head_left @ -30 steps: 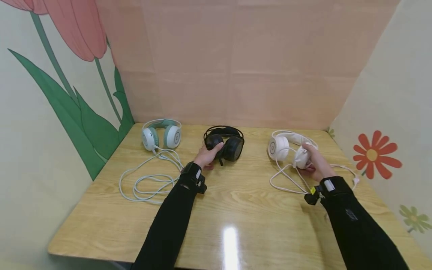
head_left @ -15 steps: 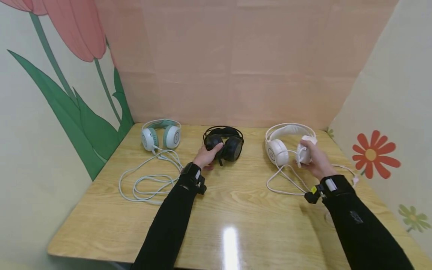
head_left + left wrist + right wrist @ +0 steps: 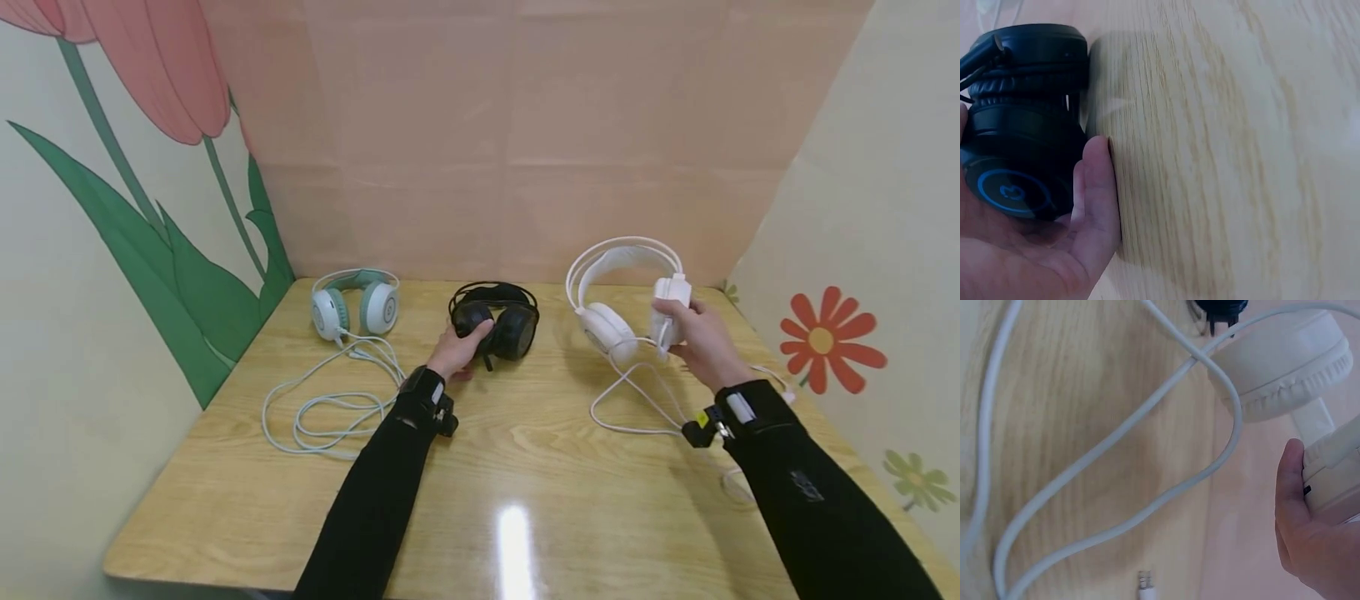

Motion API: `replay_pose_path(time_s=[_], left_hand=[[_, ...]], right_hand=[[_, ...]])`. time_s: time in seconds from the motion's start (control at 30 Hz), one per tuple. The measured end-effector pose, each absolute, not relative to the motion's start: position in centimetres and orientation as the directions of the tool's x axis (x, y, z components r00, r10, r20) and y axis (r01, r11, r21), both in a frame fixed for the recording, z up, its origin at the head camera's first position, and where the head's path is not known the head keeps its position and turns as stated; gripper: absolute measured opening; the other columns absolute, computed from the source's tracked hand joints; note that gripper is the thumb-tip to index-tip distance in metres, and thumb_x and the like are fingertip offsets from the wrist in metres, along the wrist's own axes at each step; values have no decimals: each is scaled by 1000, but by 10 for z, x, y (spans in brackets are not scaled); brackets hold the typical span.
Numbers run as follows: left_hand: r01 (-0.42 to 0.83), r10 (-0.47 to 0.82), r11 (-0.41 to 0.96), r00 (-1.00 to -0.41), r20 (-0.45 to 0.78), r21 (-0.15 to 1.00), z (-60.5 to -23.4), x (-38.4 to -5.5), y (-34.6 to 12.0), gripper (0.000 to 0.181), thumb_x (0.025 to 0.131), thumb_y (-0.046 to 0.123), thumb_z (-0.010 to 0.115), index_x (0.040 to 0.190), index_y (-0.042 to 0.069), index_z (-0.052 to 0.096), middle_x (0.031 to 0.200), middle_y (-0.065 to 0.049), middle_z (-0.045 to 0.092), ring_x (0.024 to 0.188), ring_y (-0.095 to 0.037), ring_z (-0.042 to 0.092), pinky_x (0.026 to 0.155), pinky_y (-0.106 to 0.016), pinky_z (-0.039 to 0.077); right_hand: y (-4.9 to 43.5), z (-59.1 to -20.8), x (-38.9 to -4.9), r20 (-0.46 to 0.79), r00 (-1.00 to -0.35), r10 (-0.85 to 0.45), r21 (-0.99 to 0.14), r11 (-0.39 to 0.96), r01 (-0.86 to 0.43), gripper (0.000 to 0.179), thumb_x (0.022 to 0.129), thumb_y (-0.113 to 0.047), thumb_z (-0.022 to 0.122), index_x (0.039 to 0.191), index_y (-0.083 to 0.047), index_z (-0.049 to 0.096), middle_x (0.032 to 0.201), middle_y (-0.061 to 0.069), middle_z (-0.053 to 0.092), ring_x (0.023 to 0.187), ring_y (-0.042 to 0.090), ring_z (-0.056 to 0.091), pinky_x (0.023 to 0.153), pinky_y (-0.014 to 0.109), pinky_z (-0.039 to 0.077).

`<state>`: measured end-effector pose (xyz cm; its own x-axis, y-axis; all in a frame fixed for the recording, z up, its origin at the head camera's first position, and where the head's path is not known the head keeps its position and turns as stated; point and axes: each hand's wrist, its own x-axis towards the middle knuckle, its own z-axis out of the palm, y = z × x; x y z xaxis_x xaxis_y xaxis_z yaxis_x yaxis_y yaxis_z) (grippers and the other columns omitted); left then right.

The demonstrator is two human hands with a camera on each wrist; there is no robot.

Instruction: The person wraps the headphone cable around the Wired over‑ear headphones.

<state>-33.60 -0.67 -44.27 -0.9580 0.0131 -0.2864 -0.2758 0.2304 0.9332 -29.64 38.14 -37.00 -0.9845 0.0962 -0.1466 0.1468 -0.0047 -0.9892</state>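
Observation:
Black headphones (image 3: 514,332) stand at the back middle of the table. My left hand (image 3: 454,352) grips their left ear cup; in the left wrist view the fingers (image 3: 1099,187) curl round that black cup (image 3: 1016,156), which bears a blue ring. White headphones (image 3: 609,327) are tilted and raised off the table on the right. My right hand (image 3: 701,340) holds them by the right ear cup, thumb on its near side. In the right wrist view the other white cup (image 3: 1285,365) hangs beyond the hand (image 3: 1322,540). Their white cable (image 3: 626,429) trails down onto the wood.
White and mint headphones (image 3: 378,307) stand at the back left, with a pale looped cable (image 3: 330,400) in front. The wooden table (image 3: 225,517) meets a pink back panel (image 3: 420,208) and a side wall at right. A metal cable plug (image 3: 1145,584) shows in the right wrist view.
My right hand has lifted the white headphones off the table, up and slightly left, and their headband has risen upright. The left hand stays on the black headphones.

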Motion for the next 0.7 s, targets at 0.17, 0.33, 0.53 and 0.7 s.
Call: replay_pose_path(time_s=[0.17,0.33,0.53,0.7], left_hand=[[-270,19,236,-959,-282,933,-443,-337,-7,101,83,71,66,158,14,30,135,-15,47,95,-28,58,70,-39,59],[-281,25,233,-955,-295,931,-442,-335,-7,103,84,72,64,160,14,26,141,-15,45,104,-29,56,74,-39,59],[-272,72,211,-954,-292,939,-436,-328,-9,89,89,64,65,156,15,34,138,-17,49,111,-36,57,82,-46,57],[-210,112,310,-961,-255,927,-425,-321,-11,57,93,51,66,135,13,59,116,-11,61,94,-33,62,77,-46,57]], right_hand=[[371,-360,-293,-90,-995,45,-994,50,92,96,94,-37,73,161,-8,11,135,5,38,118,20,46,89,34,54],[360,-353,-289,-27,-1000,-13,-988,154,25,89,95,-34,71,162,-12,15,140,5,38,115,18,50,86,29,54],[348,-344,-285,27,-998,-53,-960,277,-41,88,96,-33,70,163,-15,15,151,8,33,119,19,49,85,24,51],[339,-335,-284,71,-994,-84,-932,350,-96,88,95,-34,71,163,-20,16,154,9,32,126,23,45,88,23,47]])
